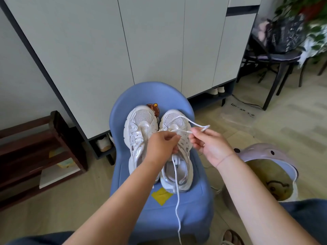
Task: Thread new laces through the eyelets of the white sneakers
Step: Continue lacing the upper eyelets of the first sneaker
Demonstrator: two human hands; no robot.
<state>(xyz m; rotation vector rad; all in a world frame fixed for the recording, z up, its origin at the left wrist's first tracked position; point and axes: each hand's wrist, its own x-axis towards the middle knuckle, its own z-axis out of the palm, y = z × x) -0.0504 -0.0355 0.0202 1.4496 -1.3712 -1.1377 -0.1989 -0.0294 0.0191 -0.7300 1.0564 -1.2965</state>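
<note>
sneakers [139, 131]: side by side on blue chair [191, 218] seat, toes toward chair back.
lace [177, 200]: threaded at sneaker over chair's right half; tail hanging past chair front.
left hand [161, 147]: above chair seat, pinching lace.
right hand [208, 147]: above chair's right edge, pinching lace.

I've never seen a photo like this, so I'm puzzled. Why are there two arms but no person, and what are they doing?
The camera sits on the person's head and looks down, so you only see their own arms. Two white sneakers sit on a blue chair. The left hand and the right hand both pinch a white lace over one sneaker. One end of the lace hangs down over the chair.
</note>
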